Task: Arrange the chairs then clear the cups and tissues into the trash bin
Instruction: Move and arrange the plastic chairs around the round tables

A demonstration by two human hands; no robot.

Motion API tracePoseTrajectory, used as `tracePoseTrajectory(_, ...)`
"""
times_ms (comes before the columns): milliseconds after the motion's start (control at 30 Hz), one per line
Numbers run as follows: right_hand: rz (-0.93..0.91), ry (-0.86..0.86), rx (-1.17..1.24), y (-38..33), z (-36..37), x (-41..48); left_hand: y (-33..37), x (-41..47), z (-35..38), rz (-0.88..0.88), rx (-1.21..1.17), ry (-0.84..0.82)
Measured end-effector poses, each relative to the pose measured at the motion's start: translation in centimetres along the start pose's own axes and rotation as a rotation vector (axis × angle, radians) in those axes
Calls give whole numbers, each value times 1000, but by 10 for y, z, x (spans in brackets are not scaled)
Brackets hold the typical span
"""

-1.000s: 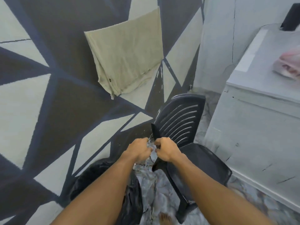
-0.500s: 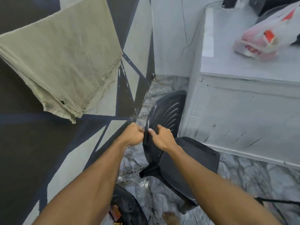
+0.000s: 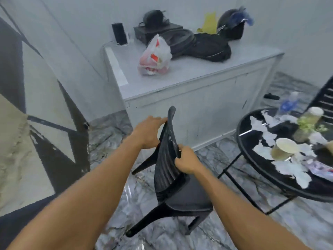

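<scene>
I hold a black plastic chair point(image 3: 173, 192) by its slatted backrest, tilted with its legs off the marble floor. My left hand point(image 3: 148, 130) grips the backrest's upper left edge. My right hand point(image 3: 187, 160) grips its right edge lower down. To the right stands a round black table point(image 3: 241, 127) with white tissues point(image 3: 295, 170) scattered over it, a paper cup point(image 3: 282, 147) lying near its middle and a taller lidded cup point(image 3: 312, 116) behind. No trash bin is in view.
A white cabinet point(image 3: 198, 103) stands straight ahead with a plastic bag point(image 3: 155, 58), black bags and a helmet point(image 3: 232, 26) on top. A black and beige patterned wall runs along the left. Part of a second black chair point(image 3: 324, 101) shows at the right edge.
The view has swung right, away from the wall and its hanging cloth, bringing the table into sight. The chair has turned and moved rightward, and my hands sit wider apart on its backrest.
</scene>
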State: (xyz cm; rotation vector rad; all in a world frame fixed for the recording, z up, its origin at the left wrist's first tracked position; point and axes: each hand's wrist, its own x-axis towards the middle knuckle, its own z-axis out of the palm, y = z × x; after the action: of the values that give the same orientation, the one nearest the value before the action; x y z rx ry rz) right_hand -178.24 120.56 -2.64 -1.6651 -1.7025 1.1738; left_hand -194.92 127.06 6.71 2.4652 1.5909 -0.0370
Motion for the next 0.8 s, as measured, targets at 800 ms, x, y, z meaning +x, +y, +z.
tracePoseTrajectory(800, 223, 566, -1, 154, -145, -164, 256, 119, 24, 563, 336, -255)
